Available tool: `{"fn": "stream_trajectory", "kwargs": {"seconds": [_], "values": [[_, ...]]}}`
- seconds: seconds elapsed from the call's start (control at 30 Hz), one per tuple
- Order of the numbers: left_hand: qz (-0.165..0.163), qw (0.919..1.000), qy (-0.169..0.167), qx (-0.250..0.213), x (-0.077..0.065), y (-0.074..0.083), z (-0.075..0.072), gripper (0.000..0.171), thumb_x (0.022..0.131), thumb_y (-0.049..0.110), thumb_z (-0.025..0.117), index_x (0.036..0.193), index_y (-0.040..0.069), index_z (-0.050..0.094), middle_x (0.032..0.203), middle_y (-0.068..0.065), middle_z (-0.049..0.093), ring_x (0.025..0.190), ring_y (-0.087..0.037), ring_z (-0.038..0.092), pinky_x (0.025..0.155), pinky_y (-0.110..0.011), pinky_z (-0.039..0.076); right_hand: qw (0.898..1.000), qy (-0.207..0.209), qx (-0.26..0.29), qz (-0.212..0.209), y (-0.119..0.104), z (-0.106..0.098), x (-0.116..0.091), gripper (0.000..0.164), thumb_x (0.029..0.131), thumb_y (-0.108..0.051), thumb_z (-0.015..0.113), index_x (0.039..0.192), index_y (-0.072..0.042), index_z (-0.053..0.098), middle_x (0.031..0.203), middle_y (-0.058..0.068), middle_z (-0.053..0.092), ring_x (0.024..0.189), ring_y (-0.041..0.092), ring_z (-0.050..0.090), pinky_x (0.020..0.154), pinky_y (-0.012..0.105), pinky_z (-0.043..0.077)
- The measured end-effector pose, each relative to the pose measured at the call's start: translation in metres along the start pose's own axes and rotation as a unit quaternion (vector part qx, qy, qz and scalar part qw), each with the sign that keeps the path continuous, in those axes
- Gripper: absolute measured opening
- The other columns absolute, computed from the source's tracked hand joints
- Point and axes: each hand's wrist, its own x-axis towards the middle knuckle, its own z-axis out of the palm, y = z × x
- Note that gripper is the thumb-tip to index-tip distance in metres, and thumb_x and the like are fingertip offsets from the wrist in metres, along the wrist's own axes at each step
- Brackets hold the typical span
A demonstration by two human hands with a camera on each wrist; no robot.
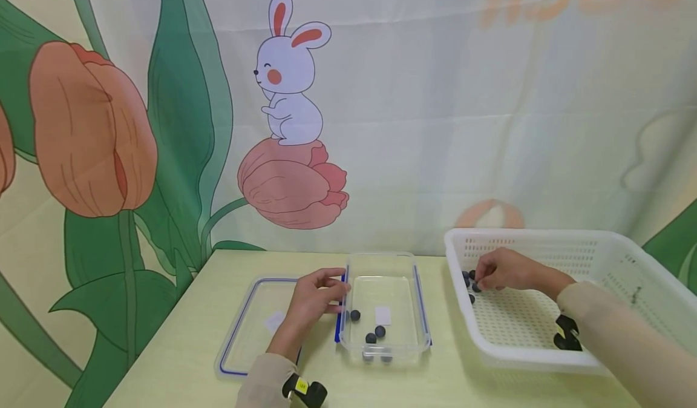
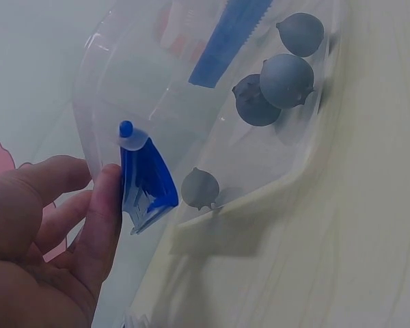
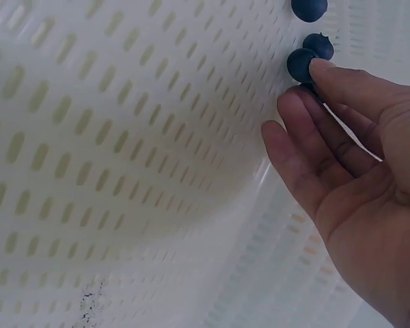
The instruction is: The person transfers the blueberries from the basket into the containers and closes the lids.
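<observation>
My left hand (image 1: 316, 299) grips the left wall of a clear plastic box (image 1: 422, 347), thumb and fingers on either side of its rim near a blue latch (image 2: 147, 184). Inside that box lie several dark blueberries (image 1: 380, 332) and a small white square (image 1: 383, 316). Over in the white basket (image 1: 544, 359), my right hand (image 1: 509, 270) has thumb and fingers closed round a blueberry (image 3: 313, 89) mostly hidden behind them. Other blueberries (image 3: 301, 65) lie at the fingertips, by the basket's left wall.
A clear lid (image 1: 234, 359) with a blue seal lies on the table (image 1: 179, 347) left of the box, partly under my left forearm. The basket's tall perforated walls surround my right hand. Behind the table hangs a printed curtain (image 1: 408, 123).
</observation>
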Motion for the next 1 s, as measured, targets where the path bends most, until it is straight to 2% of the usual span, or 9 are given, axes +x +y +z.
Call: {"fn": "stream_trajectory", "kwargs": {"seconds": [0.33,0.57,0.67,0.83,1.0], "values": [[0.002,1.0,0.002,-0.003,0.001,0.0,0.0,0.037,0.097,0.014,0.079,0.134,0.009,0.073,0.108,-0.011,0.067,0.09,-0.021,0.07,0.074,-0.03,0.065,1.0,-0.018,0.01,-0.003,-0.004,-0.001,0.001,0.009,0.091,0.002,0.077,0.099,0.004,0.073,0.086,0.005,0.071,0.073,0.02,0.058,0.062,0.032,0.052],[0.001,1.0,0.003,0.002,-0.002,0.003,0.001,0.038,0.098,0.015,0.078,0.135,0.009,0.072,0.109,-0.011,0.067,0.089,-0.02,0.07,0.074,-0.029,0.064,1.0,-0.03,0.0,0.003,-0.005,-0.002,0.0,0.007,0.092,-0.002,0.077,0.098,0.002,0.076,0.075,0.001,0.064,0.067,0.016,0.052,0.06,0.028,0.046],[0.001,1.0,0.003,0.001,-0.003,0.003,0.001,0.039,0.097,0.015,0.079,0.135,0.009,0.072,0.109,-0.011,0.067,0.089,-0.02,0.07,0.074,-0.03,0.065,0.999,-0.029,-0.013,0.009,-0.008,-0.004,-0.002,0.007,0.094,-0.005,0.077,0.099,0.0,0.077,0.078,0.0,0.065,0.068,0.016,0.053,0.061,0.03,0.048],[0.0,1.0,0.002,-0.004,-0.003,0.003,0.001,0.039,0.097,0.014,0.08,0.134,0.008,0.072,0.108,-0.011,0.067,0.09,-0.02,0.069,0.074,-0.031,0.065,0.999,0.006,-0.034,0.0,-0.02,-0.013,-0.006,0.012,0.097,-0.009,0.076,0.105,-0.001,0.076,0.096,0.001,0.073,0.084,0.017,0.065,0.072,0.034,0.057],[0.0,1.0,0.004,-0.003,-0.003,0.002,0.001,0.039,0.097,0.014,0.079,0.134,0.008,0.072,0.108,-0.011,0.066,0.091,-0.021,0.069,0.074,-0.03,0.065,0.998,0.056,-0.015,-0.019,-0.038,-0.023,-0.01,0.019,0.1,-0.013,0.075,0.114,0.0,0.075,0.106,0.004,0.075,0.095,0.019,0.07,0.079,0.033,0.06]]}}
